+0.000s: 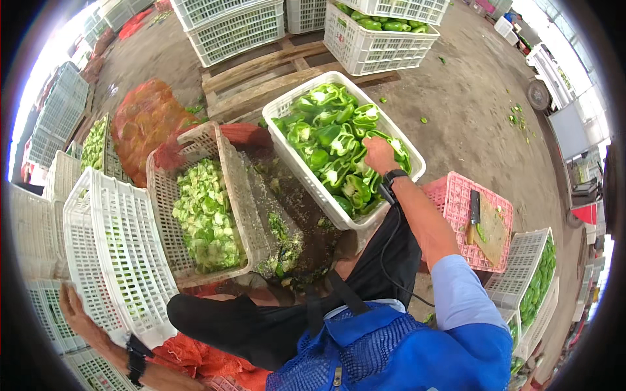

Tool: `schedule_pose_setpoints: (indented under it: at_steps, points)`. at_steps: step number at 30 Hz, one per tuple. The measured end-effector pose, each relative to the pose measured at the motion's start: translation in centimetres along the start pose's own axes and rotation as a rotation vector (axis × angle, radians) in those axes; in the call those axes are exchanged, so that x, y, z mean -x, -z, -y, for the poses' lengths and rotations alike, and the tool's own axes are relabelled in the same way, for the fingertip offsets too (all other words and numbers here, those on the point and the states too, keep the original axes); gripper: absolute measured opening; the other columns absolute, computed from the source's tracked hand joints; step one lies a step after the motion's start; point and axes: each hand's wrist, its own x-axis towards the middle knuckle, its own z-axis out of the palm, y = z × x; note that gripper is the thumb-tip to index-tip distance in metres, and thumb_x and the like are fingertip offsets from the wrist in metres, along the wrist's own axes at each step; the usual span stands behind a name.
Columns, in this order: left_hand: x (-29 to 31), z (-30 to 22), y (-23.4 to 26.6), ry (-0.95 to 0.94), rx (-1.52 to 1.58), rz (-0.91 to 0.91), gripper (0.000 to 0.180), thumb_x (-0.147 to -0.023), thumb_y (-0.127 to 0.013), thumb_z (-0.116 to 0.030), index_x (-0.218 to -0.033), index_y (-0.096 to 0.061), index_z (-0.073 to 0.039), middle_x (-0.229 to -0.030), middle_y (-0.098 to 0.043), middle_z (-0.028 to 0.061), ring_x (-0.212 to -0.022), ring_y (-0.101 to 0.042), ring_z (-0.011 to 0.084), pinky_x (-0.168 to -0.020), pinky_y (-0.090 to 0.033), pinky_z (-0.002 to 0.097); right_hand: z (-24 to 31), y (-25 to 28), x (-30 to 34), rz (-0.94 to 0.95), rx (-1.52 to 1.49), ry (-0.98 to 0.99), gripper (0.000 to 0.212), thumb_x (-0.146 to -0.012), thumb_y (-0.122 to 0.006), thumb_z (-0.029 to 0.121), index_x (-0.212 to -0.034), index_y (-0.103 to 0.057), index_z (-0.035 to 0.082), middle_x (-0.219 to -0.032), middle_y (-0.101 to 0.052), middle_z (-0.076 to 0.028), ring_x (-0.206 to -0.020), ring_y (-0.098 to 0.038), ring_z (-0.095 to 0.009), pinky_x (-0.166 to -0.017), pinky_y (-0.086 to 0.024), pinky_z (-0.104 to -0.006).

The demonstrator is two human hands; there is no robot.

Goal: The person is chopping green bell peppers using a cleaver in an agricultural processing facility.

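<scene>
My right hand [381, 156] is down in a white plastic crate [302, 171] full of green bell peppers [326, 137], many cut open with pale insides showing. Its fingers curl down round a halved pepper and are partly hidden. Out at the left, my left hand [73, 306] is beside the outer wall of a tall white slatted crate [124, 247]; its fingers are too unclear to read. Between the two crates stands a worn, dirty crate [243, 228] holding a heap of pale green pepper cores [205, 218].
At my right, a knife [475, 207] and a cutting board [493, 228] lie on an upturned pink crate [454, 195]. An orange mesh sack [149, 127] stands beyond the dirty crate. Ahead, stacked crates [385, 49] sit on a wooden pallet [254, 85]. Pepper scraps [285, 244] litter the floor.
</scene>
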Motion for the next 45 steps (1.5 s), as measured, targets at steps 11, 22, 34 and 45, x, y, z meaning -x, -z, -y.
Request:
schedule_pose_setpoints:
  at_steps: [11, 22, 34, 45]
  points:
    - [16.0, -14.9, -20.8, 0.073, 0.648, 1.094, 0.038, -0.093, -0.066, -0.011, -0.125, -0.057, 0.007, -0.106, -0.070, 0.0188, -0.093, -0.072, 0.0252, -0.083, -0.057, 0.0350, 1.5, -0.2, -1.4, 0.363, 0.242, 0.176, 0.008, -0.069, -0.069, 0.012, -0.074, -0.071, 0.006, -0.079, -0.071, -0.018, -0.079, -0.070, -0.037, -0.071, -0.056, -0.0496]
    - [24.5, -10.4, -31.8, 0.754, 1.184, 1.183, 0.060, -0.102, -0.060, -0.031, -0.153, -0.039, -0.007, -0.139, -0.054, 0.0186, -0.120, -0.060, 0.0276, -0.089, -0.057, 0.0471, 16.2, 10.9, 3.4, 0.620, -1.234, -0.326, 0.021, -0.077, -0.065, 0.007, -0.090, -0.064, -0.010, -0.076, -0.065, -0.011, -0.058, -0.068, -0.020, -0.047, -0.056, -0.0323]
    - [25.9, -1.0, -35.3, 0.228, 0.905, 0.948, 0.045, -0.102, -0.056, -0.029, -0.139, -0.050, -0.004, -0.127, -0.059, 0.0131, -0.115, -0.061, 0.0265, -0.096, -0.052, 0.0416, 28.5, 10.4, 6.3, 0.117, -0.452, 0.556, 0.057, -0.081, -0.077, 0.035, -0.118, -0.054, -0.001, -0.098, -0.062, -0.023, -0.083, -0.066, -0.042, -0.069, -0.056, -0.0479]
    - [22.9, -7.8, -30.1, 0.415, 0.759, 1.037, 0.040, -0.105, -0.047, -0.027, -0.124, -0.060, 0.005, -0.120, -0.060, 0.0162, -0.110, -0.056, 0.0279, -0.098, -0.043, 0.0340, 29.8, 6.0, 7.8, 0.043, -0.584, 0.463, 0.036, -0.078, -0.072, 0.015, -0.104, -0.054, -0.001, -0.086, -0.059, -0.021, -0.081, -0.064, -0.039, -0.065, -0.054, -0.0470]
